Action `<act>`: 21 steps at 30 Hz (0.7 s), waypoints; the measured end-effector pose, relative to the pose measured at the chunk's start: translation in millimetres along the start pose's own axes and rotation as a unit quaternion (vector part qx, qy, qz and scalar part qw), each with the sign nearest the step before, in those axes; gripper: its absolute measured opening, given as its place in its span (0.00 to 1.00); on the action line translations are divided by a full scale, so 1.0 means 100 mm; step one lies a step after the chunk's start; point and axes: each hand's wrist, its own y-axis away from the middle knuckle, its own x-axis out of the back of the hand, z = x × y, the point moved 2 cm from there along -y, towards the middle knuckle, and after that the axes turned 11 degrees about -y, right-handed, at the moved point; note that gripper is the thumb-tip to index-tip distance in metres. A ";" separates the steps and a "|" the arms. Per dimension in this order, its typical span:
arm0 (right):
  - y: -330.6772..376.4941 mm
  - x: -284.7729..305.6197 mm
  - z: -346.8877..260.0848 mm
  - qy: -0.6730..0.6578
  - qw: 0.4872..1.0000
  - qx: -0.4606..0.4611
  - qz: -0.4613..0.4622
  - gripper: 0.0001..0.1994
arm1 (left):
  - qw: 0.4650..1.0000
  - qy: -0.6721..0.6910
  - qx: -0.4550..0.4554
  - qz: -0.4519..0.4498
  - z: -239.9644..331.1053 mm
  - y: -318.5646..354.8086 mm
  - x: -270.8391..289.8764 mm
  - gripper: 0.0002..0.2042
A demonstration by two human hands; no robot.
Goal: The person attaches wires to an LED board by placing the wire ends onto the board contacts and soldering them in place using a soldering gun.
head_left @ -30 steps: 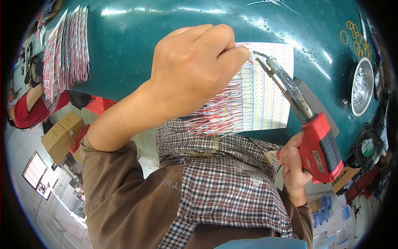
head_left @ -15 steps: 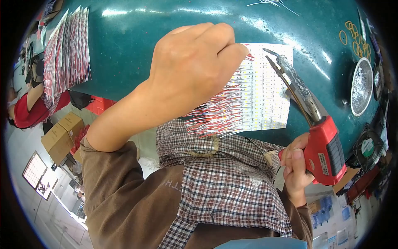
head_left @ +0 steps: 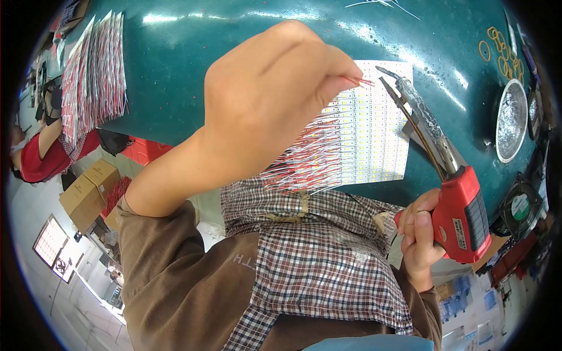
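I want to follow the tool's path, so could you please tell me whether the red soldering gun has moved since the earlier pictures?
Yes. The red soldering gun has shifted slightly right and down against the white LED panel.

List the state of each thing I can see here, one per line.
Left hand: raised, pinching a thin red wire.
Right hand: gripping red soldering gun, tip near the wire.
White LED strip panel: flat on green table, wires attached.
Round metal dish: open.
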 end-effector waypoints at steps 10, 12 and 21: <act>0.04 -0.02 0.00 0.006 1.000 -0.013 0.011 0.10 | 0.994 -0.079 -0.075 -0.010 -0.04 0.14 -0.09 0.11; 0.04 -0.04 0.00 0.008 1.000 -0.012 0.010 0.11 | 0.992 -0.096 -0.087 0.000 -0.03 0.15 -0.09 0.12; 0.10 0.00 0.02 0.030 0.999 -0.022 0.006 0.11 | 0.987 -0.121 -0.103 0.002 -0.01 0.14 -0.11 0.14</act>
